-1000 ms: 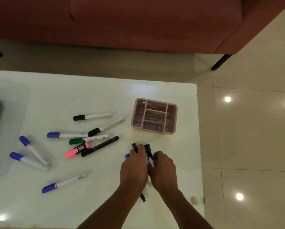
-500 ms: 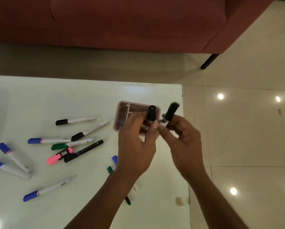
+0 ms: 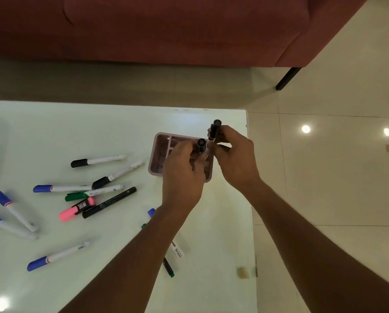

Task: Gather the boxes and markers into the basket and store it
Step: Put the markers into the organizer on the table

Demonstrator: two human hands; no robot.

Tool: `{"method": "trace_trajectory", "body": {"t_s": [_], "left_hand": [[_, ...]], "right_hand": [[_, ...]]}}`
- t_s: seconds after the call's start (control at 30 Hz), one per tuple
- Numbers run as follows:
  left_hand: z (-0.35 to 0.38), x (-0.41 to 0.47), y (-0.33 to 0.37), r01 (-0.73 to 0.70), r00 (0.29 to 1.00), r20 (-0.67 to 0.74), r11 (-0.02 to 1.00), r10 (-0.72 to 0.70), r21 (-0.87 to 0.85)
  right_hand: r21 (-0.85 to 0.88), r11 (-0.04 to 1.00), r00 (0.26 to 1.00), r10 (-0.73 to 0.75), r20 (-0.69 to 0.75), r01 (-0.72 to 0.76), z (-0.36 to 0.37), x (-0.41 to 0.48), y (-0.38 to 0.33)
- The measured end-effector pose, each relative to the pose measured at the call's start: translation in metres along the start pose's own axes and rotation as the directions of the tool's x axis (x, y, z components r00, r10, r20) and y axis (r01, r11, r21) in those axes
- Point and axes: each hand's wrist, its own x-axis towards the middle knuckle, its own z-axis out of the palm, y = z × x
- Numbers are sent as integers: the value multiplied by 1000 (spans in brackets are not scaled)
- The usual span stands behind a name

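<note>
A pink divided basket (image 3: 157, 152) stands on the white table (image 3: 112, 127). Right above it, my left hand (image 3: 182, 175) grips one black-capped marker (image 3: 201, 144) upright. My right hand (image 3: 234, 157) pinches a second black-capped marker (image 3: 215, 129), also cap up, just to the right. Both hands cover most of the basket. Several markers lie loose to the left: a black-capped one (image 3: 97, 160), a green one (image 3: 91, 193), a pink highlighter (image 3: 77, 209), a black pen (image 3: 110, 202) and blue-capped ones (image 3: 58, 256). Two more markers (image 3: 176, 249) lie partly under my left forearm.
A red sofa (image 3: 166, 30) stands beyond the table, its black leg (image 3: 287, 79) on the tiled floor (image 3: 335, 177). The table's right edge runs just right of the basket. A small tan piece (image 3: 243, 272) lies near the front right corner.
Both hands lifted a black-capped marker each from the table's front and carried them up and back over the basket. The camera view shifted a little.
</note>
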Motion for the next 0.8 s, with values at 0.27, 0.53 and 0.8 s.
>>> {"method": "trace_trajectory", "body": {"t_s": [0.27, 0.53, 0.8], "left_hand": [[6, -1, -6, -19, 1000, 17, 991, 17, 133], [10, 9, -6, -36, 999, 39, 988, 31, 153], [6, -2, -10, 10, 996, 83, 978, -28, 206]], "right_hand": [[-146, 989, 999, -19, 44, 25, 4, 1, 6], [-158, 987, 999, 6, -51, -14, -2, -3, 6], [-111, 991, 976, 52, -210, -76, -3, -44, 16]]}}
